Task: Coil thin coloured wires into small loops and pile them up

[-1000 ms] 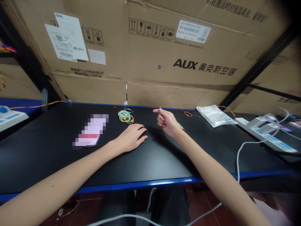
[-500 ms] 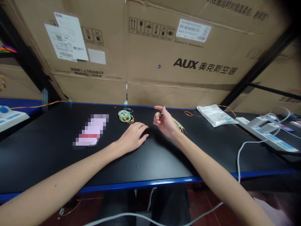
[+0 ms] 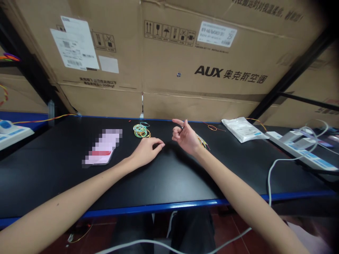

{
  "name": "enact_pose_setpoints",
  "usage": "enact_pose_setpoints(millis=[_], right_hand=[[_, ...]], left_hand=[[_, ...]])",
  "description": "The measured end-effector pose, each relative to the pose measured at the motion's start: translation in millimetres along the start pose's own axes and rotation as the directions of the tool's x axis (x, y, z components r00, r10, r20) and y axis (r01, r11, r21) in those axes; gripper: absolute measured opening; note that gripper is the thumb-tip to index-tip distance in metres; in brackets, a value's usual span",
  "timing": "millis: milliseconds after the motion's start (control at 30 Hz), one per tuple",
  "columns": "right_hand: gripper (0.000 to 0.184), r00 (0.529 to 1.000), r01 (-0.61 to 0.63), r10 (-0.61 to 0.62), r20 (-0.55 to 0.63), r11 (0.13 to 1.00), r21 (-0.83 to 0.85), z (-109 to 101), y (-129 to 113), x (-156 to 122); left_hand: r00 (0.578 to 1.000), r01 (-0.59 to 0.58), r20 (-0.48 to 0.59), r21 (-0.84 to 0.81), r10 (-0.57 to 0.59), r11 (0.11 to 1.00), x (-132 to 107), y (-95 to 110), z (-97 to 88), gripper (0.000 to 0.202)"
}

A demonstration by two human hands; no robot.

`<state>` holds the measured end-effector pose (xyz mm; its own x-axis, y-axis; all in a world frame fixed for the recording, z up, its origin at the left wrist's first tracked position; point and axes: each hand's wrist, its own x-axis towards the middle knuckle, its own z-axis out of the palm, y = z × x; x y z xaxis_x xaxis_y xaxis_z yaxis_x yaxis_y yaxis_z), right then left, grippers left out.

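My left hand (image 3: 146, 151) rests on the black table top (image 3: 164, 176), its fingers drawn together and pointing right, with nothing visible in them. My right hand (image 3: 184, 135) hovers just right of it, raised off the table, fingers curled and thumb and forefinger pinched on something thin I cannot make out. A bundle of coloured wires (image 3: 202, 141) lies on the table right behind my right wrist. A small heap of coloured wire loops (image 3: 141, 131) lies beyond my left hand.
A blurred flat item (image 3: 103, 147) lies at the left. A white plastic bag (image 3: 241, 129) and a small orange wire loop (image 3: 212, 127) lie at the back right. White power strips (image 3: 302, 155) with cables sit far right. Cardboard boxes (image 3: 169, 63) wall the back.
My right hand has drawn left and back toward my left hand and curled tighter. My left hand's fingers have pulled in from lying flat to a gathered pose.
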<state>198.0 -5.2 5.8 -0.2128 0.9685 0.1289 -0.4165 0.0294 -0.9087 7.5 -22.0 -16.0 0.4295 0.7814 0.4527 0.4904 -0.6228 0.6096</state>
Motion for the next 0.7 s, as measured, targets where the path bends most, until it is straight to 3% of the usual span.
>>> enact_pose_setpoints(millis=[133, 333, 500, 700], right_hand=[[0.042, 1.0, -0.019, 0.019, -0.001, 1.0, 0.007, 0, 0, 0], [0.037, 0.997, -0.043, 0.037, 0.07, 0.995, 0.086, -1, 2, 1], [0.035, 0.99, -0.039, 0.033, 0.139, 0.998, 0.039, -2, 10, 2], [0.035, 0.996, -0.033, 0.049, 0.08, 0.98, -0.197, -4, 25, 2]], left_hand=[[0.979, 0.201, 0.043, -0.304, -0.198, 0.931, 4, 3, -1.3, 0.014], [0.886, 0.358, -0.019, -0.609, -0.464, 0.707, 7, 3, 0.4, 0.016], [0.816, 0.345, -0.031, -0.774, -0.577, 0.53, 8, 0, -2.8, 0.02], [0.844, 0.223, 0.031, -0.928, -0.535, 0.298, 13, -1, -7.4, 0.012]])
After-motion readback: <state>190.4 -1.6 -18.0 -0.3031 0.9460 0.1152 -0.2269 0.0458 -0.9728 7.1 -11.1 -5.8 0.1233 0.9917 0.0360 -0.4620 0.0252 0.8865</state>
